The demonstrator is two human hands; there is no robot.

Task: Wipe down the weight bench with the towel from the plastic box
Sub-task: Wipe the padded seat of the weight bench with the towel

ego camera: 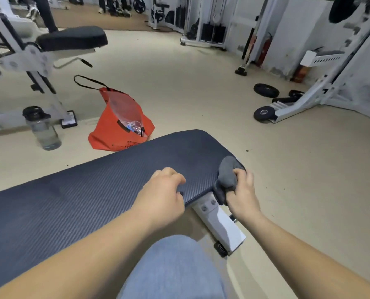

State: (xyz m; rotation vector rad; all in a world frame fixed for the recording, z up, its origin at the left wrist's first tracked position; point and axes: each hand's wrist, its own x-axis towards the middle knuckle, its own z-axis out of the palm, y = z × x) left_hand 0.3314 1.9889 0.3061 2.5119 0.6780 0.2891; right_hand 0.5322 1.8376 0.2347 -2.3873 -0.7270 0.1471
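Note:
The weight bench (pixel 97 190) has a dark blue ribbed pad that runs from the lower left to the middle of the view, on a white metal frame (pixel 220 225). My right hand (pixel 243 195) grips a bunched grey towel (pixel 227 175) and presses it against the pad's right end corner. My left hand (pixel 162 195) rests on the near edge of the pad, fingers curled over it, holding nothing else. The plastic box is not in view.
An orange bag (pixel 119 128) lies on the beige floor beyond the bench, with a clear water bottle (pixel 42 128) to its left. Another machine with a black seat (pixel 72 38) stands at the back left. Weight plates (pixel 266 90) and a white rack (pixel 309 96) are at the right.

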